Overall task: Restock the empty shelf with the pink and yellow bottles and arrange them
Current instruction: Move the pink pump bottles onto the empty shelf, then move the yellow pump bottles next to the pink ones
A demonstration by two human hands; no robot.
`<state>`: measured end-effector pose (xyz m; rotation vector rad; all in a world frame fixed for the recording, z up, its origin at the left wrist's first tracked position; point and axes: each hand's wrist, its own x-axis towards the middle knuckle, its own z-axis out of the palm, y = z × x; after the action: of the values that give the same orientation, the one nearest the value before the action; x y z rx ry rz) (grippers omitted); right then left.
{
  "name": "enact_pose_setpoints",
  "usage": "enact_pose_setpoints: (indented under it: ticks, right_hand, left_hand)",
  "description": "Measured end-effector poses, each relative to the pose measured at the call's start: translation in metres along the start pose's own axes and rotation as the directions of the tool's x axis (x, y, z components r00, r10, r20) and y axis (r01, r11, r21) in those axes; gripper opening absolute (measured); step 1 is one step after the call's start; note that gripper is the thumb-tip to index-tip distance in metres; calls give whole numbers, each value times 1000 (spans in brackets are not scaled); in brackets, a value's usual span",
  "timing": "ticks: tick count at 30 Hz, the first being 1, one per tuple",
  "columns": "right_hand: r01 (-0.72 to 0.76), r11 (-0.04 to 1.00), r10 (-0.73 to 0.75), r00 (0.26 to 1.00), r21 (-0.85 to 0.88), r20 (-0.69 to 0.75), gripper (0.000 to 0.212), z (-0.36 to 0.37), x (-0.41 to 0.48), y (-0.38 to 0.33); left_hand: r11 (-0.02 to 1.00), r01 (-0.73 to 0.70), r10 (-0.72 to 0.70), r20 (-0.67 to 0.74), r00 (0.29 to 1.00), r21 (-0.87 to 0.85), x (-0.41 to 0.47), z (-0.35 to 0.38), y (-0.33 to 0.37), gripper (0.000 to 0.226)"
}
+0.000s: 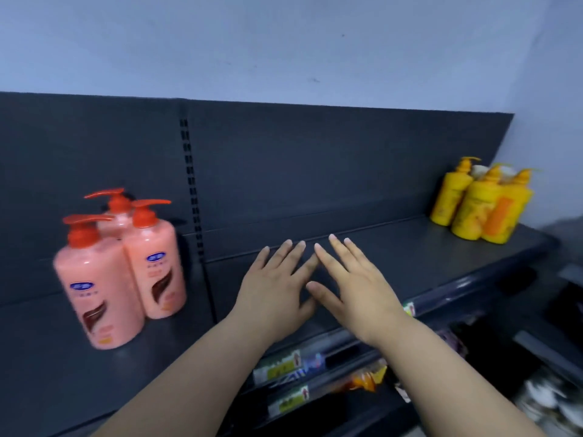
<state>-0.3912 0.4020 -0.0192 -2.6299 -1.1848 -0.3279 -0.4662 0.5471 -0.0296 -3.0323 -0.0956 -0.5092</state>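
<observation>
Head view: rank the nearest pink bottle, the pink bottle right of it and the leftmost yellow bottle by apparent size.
1. Largest: nearest pink bottle.
2. Slightly smaller: pink bottle right of it, but it stands farther back, so they may match.
3. Smallest: leftmost yellow bottle, though farthest away, so true size unsure.

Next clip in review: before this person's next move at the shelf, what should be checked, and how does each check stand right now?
1. The left hand holds nothing, fingers straight: ok.
2. The right hand holds nothing, fingers straight: ok.
3. The pink bottles stand upright, three together at the left: ok.
4. The yellow bottles stand upright, three together at the right end: ok.
5. Whether the palms touch the shelf: cannot tell.
</observation>
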Motion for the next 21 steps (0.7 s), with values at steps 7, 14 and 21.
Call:
enact_pose_setpoints:
  ticks: [7, 14, 21]
  right_hand:
    - [-221, 974, 222, 975, 39, -27, 96, -29, -73, 105]
    - [-483, 867, 489, 872, 123, -19, 72, -56, -142, 171]
    - [-570, 809, 578, 816, 144, -15, 77, -59, -157, 206]
  left_hand:
    - [982, -73, 78, 22, 997, -176, 43, 23, 106, 71]
    - [946, -237, 234, -41, 971, -220, 69, 39, 188, 73]
    - [892, -345, 301, -184, 936, -293, 118, 60, 236, 68]
